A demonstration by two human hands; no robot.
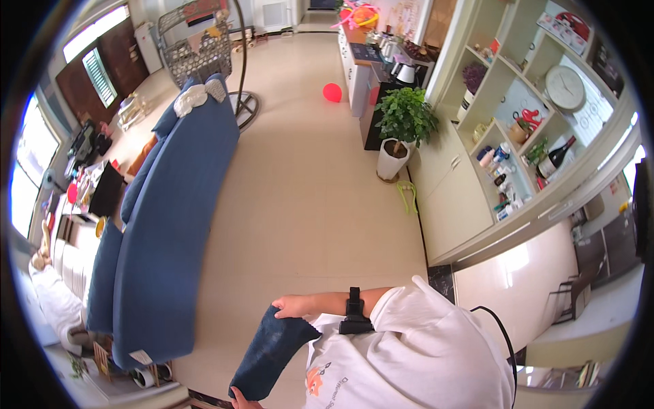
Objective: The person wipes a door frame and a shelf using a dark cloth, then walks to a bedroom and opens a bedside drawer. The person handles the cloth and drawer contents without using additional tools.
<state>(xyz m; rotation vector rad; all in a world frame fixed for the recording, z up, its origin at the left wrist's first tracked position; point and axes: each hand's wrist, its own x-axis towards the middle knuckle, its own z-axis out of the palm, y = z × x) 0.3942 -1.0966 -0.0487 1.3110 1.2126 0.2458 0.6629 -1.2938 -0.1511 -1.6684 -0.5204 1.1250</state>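
Observation:
A dark blue cloth (pixel 273 350) with a scalloped edge stretches between both of my hands, in front of my white T-shirt. My right hand (pixel 294 307) pinches its upper corner; a black strap with a small device sits on that forearm. At the bottom edge of the view, my left hand (pixel 245 399) grips the lower end, and part of this hand is cut off. The cloth hangs above the beige tiled floor (pixel 286 204). Beyond it stands the back of a blue sofa (pixel 168 230).
A potted plant (pixel 396 156) and a green wire-like item (pixel 407 197) stand by the shelf cabinet (pixel 449 179) on the right. Farther off are a red balloon (pixel 332 92), a hanging wicker chair (pixel 196 51) and a counter (pixel 352 66) with kettles. Left of the sofa is a cluttered table (pixel 84 197).

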